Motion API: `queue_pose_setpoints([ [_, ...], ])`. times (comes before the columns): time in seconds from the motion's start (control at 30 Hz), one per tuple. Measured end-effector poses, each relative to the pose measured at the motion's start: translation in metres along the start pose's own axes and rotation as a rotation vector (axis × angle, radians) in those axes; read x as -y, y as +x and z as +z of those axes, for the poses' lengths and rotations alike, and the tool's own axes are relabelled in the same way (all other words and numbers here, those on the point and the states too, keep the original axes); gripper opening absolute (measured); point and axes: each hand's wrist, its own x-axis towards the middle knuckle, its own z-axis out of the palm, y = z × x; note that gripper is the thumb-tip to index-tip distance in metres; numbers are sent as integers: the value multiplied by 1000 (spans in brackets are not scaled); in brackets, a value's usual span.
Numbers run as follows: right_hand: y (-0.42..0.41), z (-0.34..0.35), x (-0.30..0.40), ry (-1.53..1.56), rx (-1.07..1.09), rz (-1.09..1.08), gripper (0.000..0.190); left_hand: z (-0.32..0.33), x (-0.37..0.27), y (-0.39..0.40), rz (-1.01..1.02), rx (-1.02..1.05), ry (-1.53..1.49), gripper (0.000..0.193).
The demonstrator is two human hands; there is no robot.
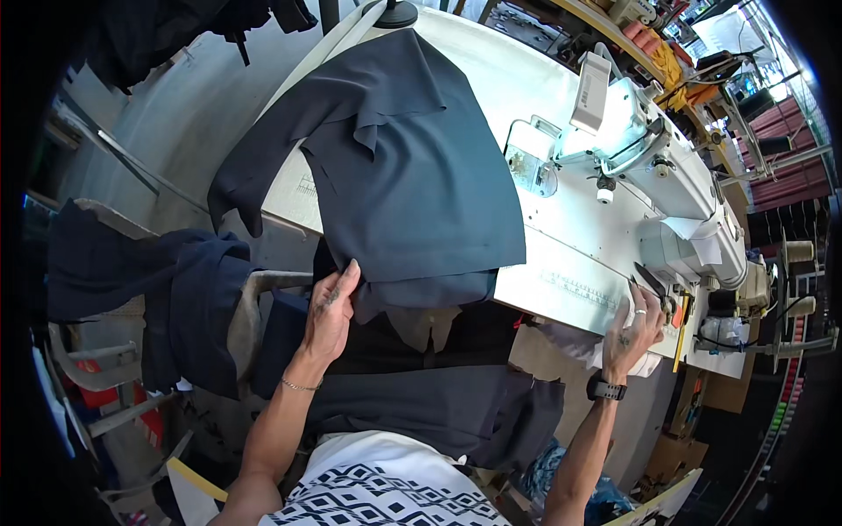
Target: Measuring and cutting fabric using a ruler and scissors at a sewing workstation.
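Note:
My left hand (334,315) pinches the lower left edge of a dark blue-grey cloth panel (421,197), thumb on top. The panel spreads over the white sewing table (566,283); part of it hangs off the left side, and its near edge drops over the front. My right hand (635,329) is at the table's right, beside a dark pointed blade-like tool (650,279) at the foot of the sewing machine (658,158). A small dark tip shows at its fingertips; whether the hand grips anything is unclear. More dark cloth (421,401) lies across my lap.
Dark garments (197,283) drape over a chair (253,309) on the left. A yellow strip (682,332) lies right of my right hand. Thread cones (799,251) stand on a rack at the far right. A round black base (391,13) stands at the table's far end.

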Motion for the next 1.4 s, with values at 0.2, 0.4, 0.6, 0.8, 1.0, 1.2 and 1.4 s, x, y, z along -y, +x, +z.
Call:
queue_pose_setpoints([
  [0.2, -15, 7, -66, -76, 114, 125, 25, 10, -13, -8, 27, 21, -168, 35],
  [0.4, -5, 5, -46, 25, 41, 115, 17, 28, -1, -15, 447, -88, 61, 44],
  [0.6, -15, -17, 87, 943, 280, 328, 30, 29, -1, -12, 427, -176, 544, 23],
  [0.8, -27, -17, 218, 955, 401, -197, 34, 33, -6, -10, 424, -202, 471, 13],
  [1.0, -37, -9, 259, 957, 372, -296, 34, 30, -10, -15, 417, -137, 432, 16],
  [1.2, -37, -1, 266, 953, 383, -300, 33, 28, -12, -17, 392, -117, 459, 15],
  [1.4, -37, 1, 273, 1040, 371, -249, 24, 23, -4, -18, 463, -65, 497, 14],
])
